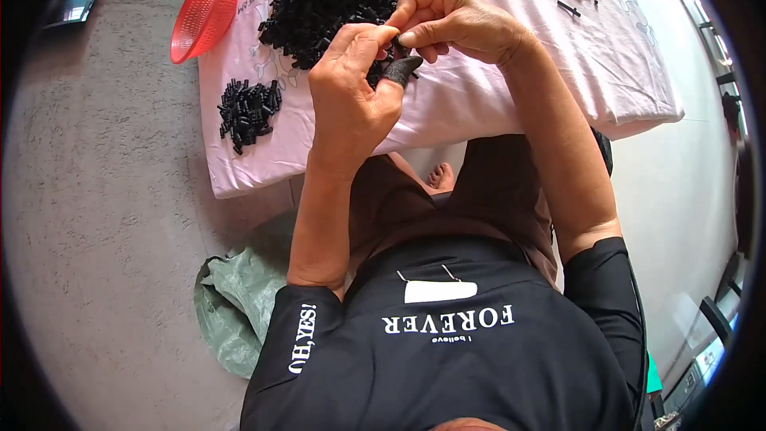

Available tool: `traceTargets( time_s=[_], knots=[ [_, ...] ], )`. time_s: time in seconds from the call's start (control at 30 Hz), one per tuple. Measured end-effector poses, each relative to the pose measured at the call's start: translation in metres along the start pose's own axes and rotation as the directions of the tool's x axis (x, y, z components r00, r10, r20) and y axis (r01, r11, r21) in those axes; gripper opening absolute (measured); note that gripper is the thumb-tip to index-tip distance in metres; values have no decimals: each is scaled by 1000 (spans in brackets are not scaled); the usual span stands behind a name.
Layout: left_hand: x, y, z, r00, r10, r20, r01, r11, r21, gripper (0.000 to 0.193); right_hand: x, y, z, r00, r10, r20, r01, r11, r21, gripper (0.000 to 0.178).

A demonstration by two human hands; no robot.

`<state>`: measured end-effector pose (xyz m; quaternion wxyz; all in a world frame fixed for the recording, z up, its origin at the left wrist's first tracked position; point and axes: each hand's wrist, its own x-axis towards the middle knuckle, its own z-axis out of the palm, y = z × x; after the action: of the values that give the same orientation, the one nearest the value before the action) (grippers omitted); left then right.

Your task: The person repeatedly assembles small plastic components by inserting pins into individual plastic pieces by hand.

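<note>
- left hand and right hand are pinching a dark piece, upper middle
- black pile is sprawling up top
- red basket is tilting, upper left
- green sack is slumping, lower left

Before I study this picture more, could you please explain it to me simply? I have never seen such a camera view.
There is no machine here: a person works with two bare hands. The one picture comes from a wide fisheye camera on the person's head, looking down, so straight edges bend near the rim. Picture left is the person's left.

On the pink cloth lie a large heap of small black pieces and a smaller pile at left. A red perforated basket stands tilted at the left edge.

The left hand, its thumb in a black cover, meets the right hand. Their fingertips seem to pinch something small and dark, mostly hidden.
</note>
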<state>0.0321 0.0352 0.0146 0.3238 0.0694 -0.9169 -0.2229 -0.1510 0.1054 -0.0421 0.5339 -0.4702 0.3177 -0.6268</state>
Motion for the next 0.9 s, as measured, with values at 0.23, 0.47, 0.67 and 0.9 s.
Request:
traceTargets(
  time_s=[0.23, 0.47, 0.67, 0.9],
  knots=[
    [-4, 1, 4, 1000, -9, -25, 9, 1000, -11, 40, 0, 2, -2, 999, 18, -29, -20, 998, -66, 16],
    [-6, -1, 4, 999, 3, -34, -3, 1000, 7, 39, 0, 4, -3, 1000, 29, -8, -30, 998, -56, 16],
    [-12, -25, -2, 989, -102, -105, 113, 989, 94, 38, -3, -3, 9, 991, 75, -112, -94, 980, -174, 32],
    [-66, -120, -55, 932, -285, -224, 362, 739, 567, 34, 3, -1, -1, 961, 7, -277, -64, 978, -197, 26]
  ],
)
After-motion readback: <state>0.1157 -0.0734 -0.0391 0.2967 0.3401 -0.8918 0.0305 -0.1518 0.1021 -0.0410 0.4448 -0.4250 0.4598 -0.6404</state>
